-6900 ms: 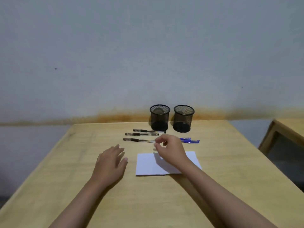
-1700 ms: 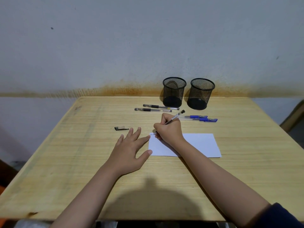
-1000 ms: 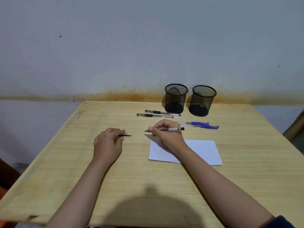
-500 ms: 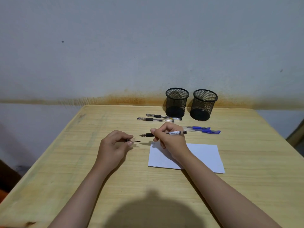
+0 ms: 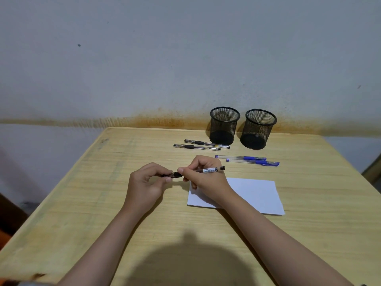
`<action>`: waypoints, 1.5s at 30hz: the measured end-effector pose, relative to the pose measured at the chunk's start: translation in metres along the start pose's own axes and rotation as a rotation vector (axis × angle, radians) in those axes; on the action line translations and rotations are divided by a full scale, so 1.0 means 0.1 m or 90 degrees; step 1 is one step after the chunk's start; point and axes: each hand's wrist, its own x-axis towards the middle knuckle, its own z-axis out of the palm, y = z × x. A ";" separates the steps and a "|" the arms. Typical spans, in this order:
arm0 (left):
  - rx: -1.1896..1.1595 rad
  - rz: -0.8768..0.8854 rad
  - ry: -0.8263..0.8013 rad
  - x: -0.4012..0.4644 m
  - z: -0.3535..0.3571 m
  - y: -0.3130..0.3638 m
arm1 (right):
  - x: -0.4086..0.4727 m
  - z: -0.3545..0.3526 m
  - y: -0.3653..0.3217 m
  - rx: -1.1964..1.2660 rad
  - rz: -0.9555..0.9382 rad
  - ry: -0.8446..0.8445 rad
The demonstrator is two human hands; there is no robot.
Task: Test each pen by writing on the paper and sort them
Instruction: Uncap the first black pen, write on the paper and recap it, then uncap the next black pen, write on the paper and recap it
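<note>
In the head view, a light wooden table (image 5: pixel 309 234) is seen set against a grey wall (image 5: pixel 185 58) marked along its base by a rust-coloured stain. A clear-barrelled pen with a black end plug and a white barcode label (image 5: pixel 210 170) is held level above the table, between the two hands. The right hand (image 5: pixel 203 176) is closed round the barrel near its front, with thumb and fingers pinched upon it. The left hand (image 5: pixel 146 181) is closed by thumb and forefinger on a small black pen cap (image 5: pixel 173 174), which is held against the tip end of the same pen; whether the cap is fully seated cannot be told. A white rectangular sheet of paper (image 5: pixel 255 195) lies flat on the table, partly covered by the right wrist; any writing on it is too faint to be made out. Two clear pens with black grips (image 5: pixel 201 145) lie side by side beyond the hands, and two clear pens with blue caps (image 5: pixel 247 159) lie side by side to their right. Two black wire-mesh cylindrical pen holders are observed upright near the wall, the left holder (image 5: pixel 224 125) just beside the right holder (image 5: pixel 259 129). No pen is seen within either.
</note>
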 end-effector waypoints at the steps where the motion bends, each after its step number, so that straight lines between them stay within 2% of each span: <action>1: -0.001 0.000 0.004 0.00 0.00 0.00 | 0.00 0.01 0.01 -0.007 0.005 0.000; 6: -0.028 -0.011 0.003 0.02 -0.01 -0.02 | -0.02 0.01 -0.02 -0.063 -0.005 -0.032; 10: -0.036 0.019 0.034 0.05 -0.04 -0.02 | 0.00 -0.08 -0.13 -0.064 -0.012 -0.159; 13: -0.011 0.053 0.030 0.02 -0.08 -0.05 | 0.01 -0.12 -0.17 -0.013 0.081 -0.219; 17: 0.036 0.084 0.003 0.01 -0.10 -0.08 | -0.02 0.02 -0.19 0.014 0.172 -0.146; 20: 0.106 0.012 -0.076 0.02 -0.19 -0.13 | -0.01 0.14 -0.20 -0.012 0.210 -0.094; 24: 0.307 -0.108 -0.155 0.03 -0.43 -0.27 | 0.03 0.37 -0.14 -0.096 0.207 -0.014; 30: 0.422 -0.142 -0.225 -0.06 -0.76 -0.52 | 0.09 0.74 0.05 -0.302 0.162 0.027; 37: 0.455 -0.123 -0.233 -0.08 -0.73 -0.61 | 0.13 0.87 0.08 -0.429 0.082 0.037; 41: 0.447 -0.122 -0.227 -0.09 -0.74 -0.63 | 0.16 0.86 0.12 -0.404 0.096 0.039; 45: 0.425 -0.125 -0.221 -0.10 -0.75 -0.63 | 0.29 0.66 0.12 -0.343 0.109 0.118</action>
